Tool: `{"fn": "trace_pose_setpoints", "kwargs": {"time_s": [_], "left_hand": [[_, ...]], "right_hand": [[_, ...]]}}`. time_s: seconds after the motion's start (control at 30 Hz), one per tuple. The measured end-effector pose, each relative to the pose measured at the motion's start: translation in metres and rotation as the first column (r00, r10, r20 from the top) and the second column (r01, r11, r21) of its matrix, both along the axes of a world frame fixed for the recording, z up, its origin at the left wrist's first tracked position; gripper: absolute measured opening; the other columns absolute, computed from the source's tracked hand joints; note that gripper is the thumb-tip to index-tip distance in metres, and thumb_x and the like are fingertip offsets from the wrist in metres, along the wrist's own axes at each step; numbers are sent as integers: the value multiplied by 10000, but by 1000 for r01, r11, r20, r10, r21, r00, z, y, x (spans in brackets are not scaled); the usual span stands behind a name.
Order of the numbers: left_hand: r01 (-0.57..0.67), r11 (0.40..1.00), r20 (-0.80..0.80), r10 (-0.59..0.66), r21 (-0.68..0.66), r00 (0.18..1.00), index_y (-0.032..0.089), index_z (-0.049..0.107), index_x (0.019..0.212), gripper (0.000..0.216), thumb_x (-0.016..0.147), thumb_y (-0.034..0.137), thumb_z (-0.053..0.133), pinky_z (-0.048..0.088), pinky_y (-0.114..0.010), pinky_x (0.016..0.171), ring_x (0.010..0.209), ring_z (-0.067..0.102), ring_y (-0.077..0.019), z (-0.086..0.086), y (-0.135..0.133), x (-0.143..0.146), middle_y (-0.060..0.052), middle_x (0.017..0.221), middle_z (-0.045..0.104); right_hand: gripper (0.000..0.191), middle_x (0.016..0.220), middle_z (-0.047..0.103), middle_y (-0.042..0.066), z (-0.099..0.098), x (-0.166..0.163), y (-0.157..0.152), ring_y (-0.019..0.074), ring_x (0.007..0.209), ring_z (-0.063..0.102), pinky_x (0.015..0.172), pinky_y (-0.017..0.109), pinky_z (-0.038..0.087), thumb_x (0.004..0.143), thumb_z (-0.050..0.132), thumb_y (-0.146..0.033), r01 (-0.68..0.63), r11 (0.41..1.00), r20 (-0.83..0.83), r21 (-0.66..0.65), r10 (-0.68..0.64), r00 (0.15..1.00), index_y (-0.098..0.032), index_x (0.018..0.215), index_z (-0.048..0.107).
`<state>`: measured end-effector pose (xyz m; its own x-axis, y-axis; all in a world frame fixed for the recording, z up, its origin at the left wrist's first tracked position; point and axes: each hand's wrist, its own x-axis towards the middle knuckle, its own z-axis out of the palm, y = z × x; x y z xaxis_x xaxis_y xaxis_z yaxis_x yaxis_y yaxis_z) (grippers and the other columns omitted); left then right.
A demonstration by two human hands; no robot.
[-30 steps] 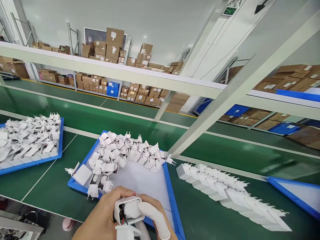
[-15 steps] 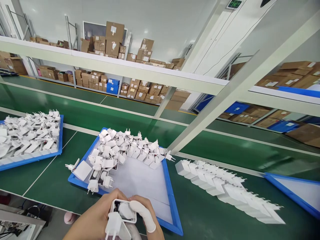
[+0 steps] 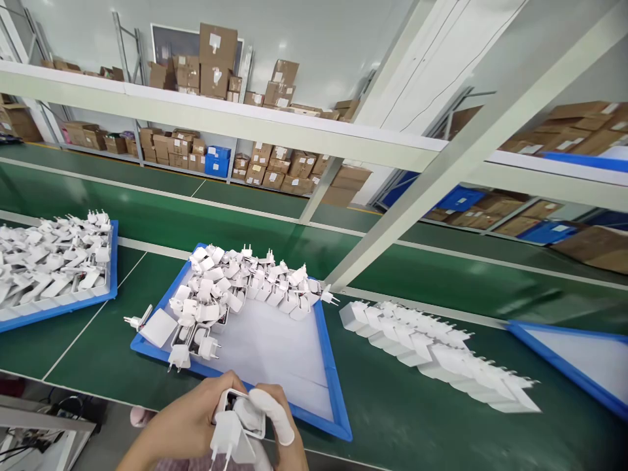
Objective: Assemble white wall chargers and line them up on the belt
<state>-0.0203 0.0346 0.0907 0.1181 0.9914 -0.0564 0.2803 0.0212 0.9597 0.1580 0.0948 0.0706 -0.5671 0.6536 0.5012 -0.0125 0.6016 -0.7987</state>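
Note:
Near the lower edge of the view, a white charger (image 3: pixel 254 425) sits between both hands with its housing open, showing pale and dark parts inside. Its two-pin plug cap (image 3: pixel 228 433) hangs off the near side, pins pointing down. My left hand (image 3: pixel 193 422) grips the housing from the left, fingers closed. From the right, my right hand (image 3: pixel 289 435) clasps it, with a white finger cover (image 3: pixel 273 411) on a digit pressing at the opening. Just beyond the hands is a blue-rimmed tray (image 3: pixel 337 399) with many open white chargers (image 3: pixel 210 288) heaped along its left and back.
White chargers stand in slanted rows (image 3: pixel 432 353) on the green bench (image 3: pixel 392 425) at right. Another blue-edged tray (image 3: pixel 564 373) lies farther right; a full tray (image 3: pixel 114 261) sits at left. A slanting metal post (image 3: pixel 392 229) rises behind the work area.
The camera view has shifted slightly, so the trays and rows appear a little higher and farther left. Both hands keep their hold on the charger, with its plug cap still hanging down.

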Motion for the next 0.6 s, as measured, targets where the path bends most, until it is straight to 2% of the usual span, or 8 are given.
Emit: {"fn": "trace_pose_setpoints", "kwargs": {"time_s": [0.17, 0.3, 0.43, 0.53, 0.6], "left_hand": [[3, 1000, 9, -3, -5, 1000, 216, 514, 940, 159, 845, 227, 642, 401, -250, 766, 879, 501, -174, -6, -3, 2, 2, 964, 541], [2, 1000, -55, -3, -24, 998, 215, 532, 946, 169, 816, 166, 629, 405, -250, 783, 911, 528, -184, 2, -2, 3, 1, 974, 558], [-36, 996, -62, 32, -75, 998, 225, 577, 1102, 289, 826, 174, 645, 434, -264, 827, 997, 580, -210, 11, 0, 9, -17, 1076, 624], [-102, 993, 5, 103, -61, 995, 215, 598, 1109, 274, 842, 182, 650, 468, -266, 816, 960, 618, -205, 12, 1, 17, -17, 1047, 656], [-182, 982, 52, 180, 42, 982, 213, 596, 1131, 305, 840, 210, 690, 495, -287, 842, 970, 647, -217, 6, 0, 24, -38, 1078, 674]], "right_hand": [[266, 1015, 538, 64, -3, 6, -3, 180, 838, 593, 758, 273, 527, 1008, 480, -295, -25, 1000, 96, -4, 25, 995, -300, 1256, 576], [284, 1024, 550, 61, 4, 5, 5, 178, 854, 606, 817, 293, 544, 987, 506, -294, -65, 998, 89, -4, 65, 994, -291, 1261, 579], [267, 1050, 571, 58, -2, 4, 7, 159, 850, 636, 801, 261, 561, 976, 529, -308, -68, 995, 52, -67, 72, 996, -280, 1238, 572], [335, 1172, 616, 100, -15, 10, -1, 192, 998, 685, 879, 282, 574, 975, 560, -362, 100, 974, -6, -201, -104, 995, -260, 1295, 558], [348, 1228, 648, 118, -22, 16, -8, 237, 1100, 685, 916, 309, 580, 955, 600, -361, 246, 935, -3, -256, -256, 967, -261, 1289, 606]]}}
